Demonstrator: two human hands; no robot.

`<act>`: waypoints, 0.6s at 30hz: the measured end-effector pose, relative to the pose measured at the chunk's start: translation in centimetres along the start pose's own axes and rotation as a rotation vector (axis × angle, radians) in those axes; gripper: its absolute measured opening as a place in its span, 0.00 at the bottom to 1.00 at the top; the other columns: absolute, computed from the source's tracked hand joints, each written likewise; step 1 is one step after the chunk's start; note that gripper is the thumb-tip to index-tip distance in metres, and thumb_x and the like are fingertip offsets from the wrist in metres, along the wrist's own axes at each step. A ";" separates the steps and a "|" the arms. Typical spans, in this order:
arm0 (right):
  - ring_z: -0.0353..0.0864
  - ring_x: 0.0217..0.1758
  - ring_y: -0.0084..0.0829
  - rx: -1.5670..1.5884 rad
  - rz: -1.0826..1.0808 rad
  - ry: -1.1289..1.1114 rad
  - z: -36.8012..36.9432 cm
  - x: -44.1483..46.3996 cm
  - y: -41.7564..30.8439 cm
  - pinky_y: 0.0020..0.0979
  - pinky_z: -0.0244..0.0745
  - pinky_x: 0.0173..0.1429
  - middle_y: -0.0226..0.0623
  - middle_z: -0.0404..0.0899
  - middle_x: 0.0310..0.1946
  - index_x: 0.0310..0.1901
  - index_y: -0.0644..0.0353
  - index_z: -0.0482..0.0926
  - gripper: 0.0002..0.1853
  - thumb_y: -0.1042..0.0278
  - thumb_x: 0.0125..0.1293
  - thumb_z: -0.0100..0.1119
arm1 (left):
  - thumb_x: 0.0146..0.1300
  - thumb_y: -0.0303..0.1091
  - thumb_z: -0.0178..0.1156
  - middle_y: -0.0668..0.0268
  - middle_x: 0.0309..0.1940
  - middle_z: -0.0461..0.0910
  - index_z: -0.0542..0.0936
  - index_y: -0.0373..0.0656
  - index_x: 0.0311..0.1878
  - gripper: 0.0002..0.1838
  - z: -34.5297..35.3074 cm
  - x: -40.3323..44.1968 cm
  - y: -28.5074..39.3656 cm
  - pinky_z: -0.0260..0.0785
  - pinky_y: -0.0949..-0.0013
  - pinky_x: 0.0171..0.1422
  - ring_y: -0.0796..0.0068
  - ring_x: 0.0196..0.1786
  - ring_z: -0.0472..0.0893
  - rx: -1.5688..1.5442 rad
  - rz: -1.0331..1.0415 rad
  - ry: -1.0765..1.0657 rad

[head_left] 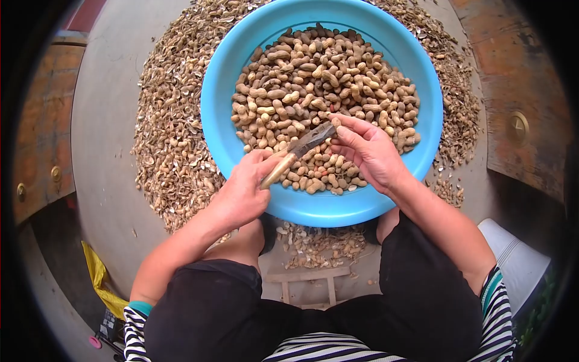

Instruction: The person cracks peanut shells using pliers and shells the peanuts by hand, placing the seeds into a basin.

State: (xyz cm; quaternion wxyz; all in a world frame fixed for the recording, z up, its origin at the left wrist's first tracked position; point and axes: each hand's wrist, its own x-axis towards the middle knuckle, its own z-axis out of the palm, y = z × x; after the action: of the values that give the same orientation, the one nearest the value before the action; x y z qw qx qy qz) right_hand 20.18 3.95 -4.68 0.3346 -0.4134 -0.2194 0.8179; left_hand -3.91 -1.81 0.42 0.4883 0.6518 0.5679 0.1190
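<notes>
Near the middle of the frame, a pair of pliers [310, 140] is held aslant over a blue basin [218, 111], its handles gripped in the left hand [244, 183] and its metal head pointed toward the upper right. By the right hand [371, 154], just right of centre, a small peanut [336, 122] is pinched between thumb and fingers at the tip of the pliers; whether it is touched by the jaws cannot be told. The two hands are kept apart, with the pliers spanning the gap between them. In the upper centre, the basin is filled broadly with unshelled peanuts [325, 75], by which much of its floor is covered. To the left of the basin, a wide band of broken shells [172, 130] is spread over the grey floor [107, 133], and more shell pieces [458, 114] are strewn at the upper right. At the lower right, a white bucket [512, 262] is seen beside the right arm; at the lower left, a yellow bag [101, 282] is partly shown.
</notes>
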 end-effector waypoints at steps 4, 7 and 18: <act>0.80 0.45 0.24 -0.118 -0.049 0.034 -0.1 -0.1 0.1 0.28 0.78 0.55 0.37 0.78 0.49 0.61 0.67 0.70 0.20 0.70 0.70 0.53 | 0.47 0.13 0.45 0.53 0.55 0.69 0.73 0.41 0.60 0.33 0.1 0.2 0.2 0.61 0.62 0.66 0.54 0.59 0.70 0.074 -0.008 -0.022; 0.81 0.45 0.26 -0.228 -0.093 0.031 -0.3 -0.2 0.4 0.27 0.79 0.55 0.38 0.79 0.49 0.61 0.68 0.70 0.19 0.71 0.70 0.52 | 0.48 0.12 0.46 0.51 0.53 0.70 0.73 0.40 0.59 0.31 0.5 0.3 0.0 0.62 0.61 0.64 0.52 0.57 0.70 0.148 0.045 0.000; 0.81 0.44 0.23 -0.290 -0.120 0.047 0.5 -1.0 -0.7 0.25 0.79 0.51 0.38 0.80 0.46 0.56 0.68 0.75 0.17 0.70 0.68 0.55 | 0.52 0.16 0.49 0.50 0.38 0.71 0.74 0.38 0.53 0.22 1.1 0.0 0.2 0.70 0.55 0.46 0.48 0.42 0.75 0.239 0.069 0.030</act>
State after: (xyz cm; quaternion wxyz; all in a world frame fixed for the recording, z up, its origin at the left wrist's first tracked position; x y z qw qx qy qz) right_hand 20.40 3.64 -3.45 0.3247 -0.4626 -0.3514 0.7463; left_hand -3.02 -2.39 0.01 0.3941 0.7227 0.5626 0.0766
